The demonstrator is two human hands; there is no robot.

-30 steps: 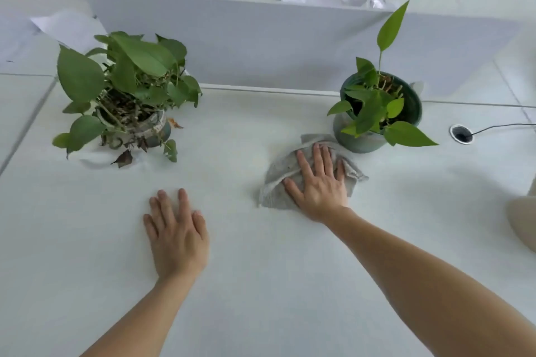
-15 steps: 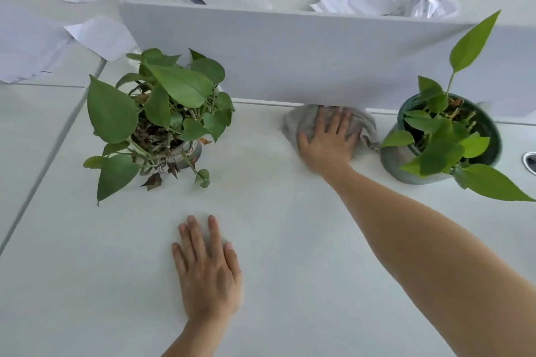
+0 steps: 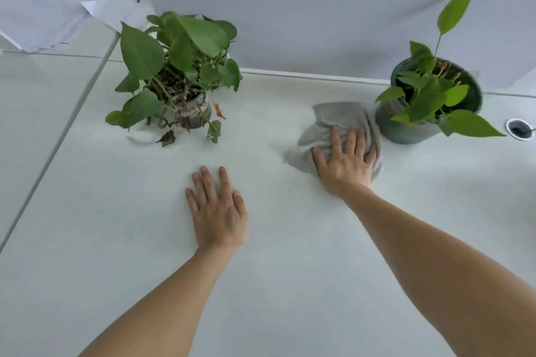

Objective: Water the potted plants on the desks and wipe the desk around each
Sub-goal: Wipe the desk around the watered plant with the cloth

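Two potted plants stand on the white desk (image 3: 275,284). The left plant (image 3: 177,66) has broad green leaves and some dry brown ones, in a clear pot. The right plant (image 3: 429,95) grows in a dark green round pot. A grey cloth (image 3: 333,122) lies crumpled just left of the right pot. My right hand (image 3: 345,159) presses flat on the cloth with straight fingers. My left hand (image 3: 217,209) rests flat on the bare desk, in front of the left plant, holding nothing.
A grey partition panel (image 3: 304,23) runs along the back of the desk behind both plants. Loose white papers (image 3: 43,20) lie on the neighbouring desk at upper left. A round cable hole (image 3: 519,129) with a cord sits right of the green pot.
My right hand has pulled the cloth back from the partition toward me, ending beside the right pot. My left hand stays flat on the desk.
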